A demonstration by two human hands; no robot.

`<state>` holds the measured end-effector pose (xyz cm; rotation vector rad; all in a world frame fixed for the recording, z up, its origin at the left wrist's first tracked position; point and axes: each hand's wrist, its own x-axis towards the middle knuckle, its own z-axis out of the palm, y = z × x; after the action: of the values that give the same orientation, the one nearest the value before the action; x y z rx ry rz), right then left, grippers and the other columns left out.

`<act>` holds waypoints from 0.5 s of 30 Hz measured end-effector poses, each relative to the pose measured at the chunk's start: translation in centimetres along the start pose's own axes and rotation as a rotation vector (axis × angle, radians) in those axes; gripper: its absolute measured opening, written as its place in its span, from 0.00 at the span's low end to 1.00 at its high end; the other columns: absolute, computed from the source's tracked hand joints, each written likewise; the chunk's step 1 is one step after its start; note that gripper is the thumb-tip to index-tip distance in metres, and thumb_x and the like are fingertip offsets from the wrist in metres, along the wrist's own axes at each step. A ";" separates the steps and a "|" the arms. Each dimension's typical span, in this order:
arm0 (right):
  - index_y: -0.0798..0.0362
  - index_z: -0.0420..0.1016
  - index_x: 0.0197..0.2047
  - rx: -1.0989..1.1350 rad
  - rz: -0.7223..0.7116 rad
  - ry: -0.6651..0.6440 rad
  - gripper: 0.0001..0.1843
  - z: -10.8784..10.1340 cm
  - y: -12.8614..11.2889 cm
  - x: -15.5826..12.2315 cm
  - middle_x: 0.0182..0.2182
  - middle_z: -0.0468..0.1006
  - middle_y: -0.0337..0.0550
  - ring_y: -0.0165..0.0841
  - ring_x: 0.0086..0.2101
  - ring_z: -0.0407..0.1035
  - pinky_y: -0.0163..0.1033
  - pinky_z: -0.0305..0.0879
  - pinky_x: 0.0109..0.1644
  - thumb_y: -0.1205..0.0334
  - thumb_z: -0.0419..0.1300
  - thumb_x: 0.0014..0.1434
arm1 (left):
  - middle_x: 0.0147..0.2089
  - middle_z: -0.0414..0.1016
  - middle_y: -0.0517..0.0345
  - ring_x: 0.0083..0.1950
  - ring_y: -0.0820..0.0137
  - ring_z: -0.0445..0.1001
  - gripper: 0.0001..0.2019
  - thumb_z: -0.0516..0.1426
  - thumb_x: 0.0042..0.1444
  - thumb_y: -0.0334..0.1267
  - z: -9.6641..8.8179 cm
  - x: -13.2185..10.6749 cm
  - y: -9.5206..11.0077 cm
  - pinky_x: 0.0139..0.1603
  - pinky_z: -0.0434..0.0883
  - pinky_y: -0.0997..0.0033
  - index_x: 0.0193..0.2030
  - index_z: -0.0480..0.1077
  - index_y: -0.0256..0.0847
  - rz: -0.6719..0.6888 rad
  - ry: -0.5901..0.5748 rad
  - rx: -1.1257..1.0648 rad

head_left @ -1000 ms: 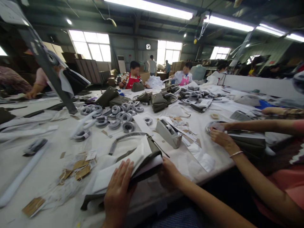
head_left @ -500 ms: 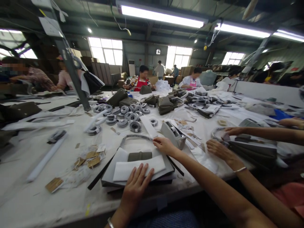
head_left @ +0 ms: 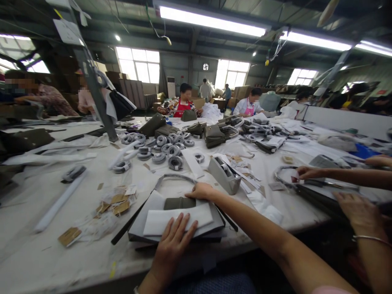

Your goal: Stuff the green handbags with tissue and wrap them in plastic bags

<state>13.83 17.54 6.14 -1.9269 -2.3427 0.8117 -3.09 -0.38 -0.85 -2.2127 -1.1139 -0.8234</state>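
Note:
A grey-wrapped handbag (head_left: pixel 134 234) lies in front of me on the table, its wrapped handle (head_left: pixel 171 177) arching away from me. A white foam strip (head_left: pixel 150 222) rests across the bag, below a bare olive-green patch (head_left: pixel 174 203). My left hand (head_left: pixel 176 241) lies flat on the foam strip with fingers stretched out. At the handle's right base, my right hand (head_left: pixel 203 191) has its fingers curled together by the bag's upper edge; what they pinch is hidden. Dark straps (head_left: pixel 128 223) stick out on both sides of the bag.
A grey tape dispenser (head_left: pixel 225 175) stands just right of the bag. Rolled grey straps (head_left: pixel 175 162) are heaped behind it, and brown tags (head_left: pixel 121 207) lie to the left. At right, a co-worker's hands (head_left: pixel 358 208) handle another bag. A metal post (head_left: pixel 99 98) rises at left.
My right hand has moved a little left and down, from the handle's right end to the bag's upper edge. My left hand stays put. The co-worker's nearer hand has shifted right.

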 end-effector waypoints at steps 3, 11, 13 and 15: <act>0.53 0.83 0.29 0.130 -0.071 0.023 0.15 0.7 0.1 0.5 0.28 0.82 0.44 0.40 0.36 0.76 0.39 0.67 0.42 0.48 0.68 0.50 | 0.68 0.65 0.55 0.69 0.62 0.63 0.25 0.43 0.68 0.28 0.0 0.0 0.0 0.70 0.60 0.55 0.68 0.60 0.50 -0.012 0.004 -0.002; 0.59 0.82 0.42 0.519 -0.224 0.170 0.18 0.8 2.5 0.1 0.31 0.82 0.43 0.33 0.33 0.75 0.34 0.68 0.38 0.52 0.62 0.57 | 0.68 0.65 0.57 0.68 0.62 0.64 0.26 0.44 0.67 0.26 -0.5 0.6 -0.6 0.67 0.64 0.56 0.69 0.59 0.51 0.008 -0.022 0.020; 0.59 0.80 0.48 0.577 -0.262 0.209 0.23 0.5 3.4 -0.5 0.30 0.81 0.41 0.32 0.31 0.73 0.33 0.68 0.36 0.49 0.62 0.57 | 0.68 0.65 0.57 0.68 0.63 0.64 0.26 0.44 0.67 0.26 -0.5 0.8 -1.1 0.66 0.65 0.56 0.69 0.59 0.51 0.007 -0.030 0.017; 0.58 0.79 0.50 0.619 -0.295 0.242 0.27 0.2 4.2 -1.1 0.27 0.78 0.37 0.31 0.29 0.71 0.33 0.66 0.34 0.46 0.63 0.56 | 0.68 0.65 0.56 0.68 0.62 0.65 0.26 0.44 0.67 0.27 -0.5 1.1 -1.8 0.65 0.67 0.56 0.69 0.59 0.50 0.023 -0.063 0.028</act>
<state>17.89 16.89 4.65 -1.3091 -1.8671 1.0418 -4.22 0.77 0.57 -2.2381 -1.1207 -0.7286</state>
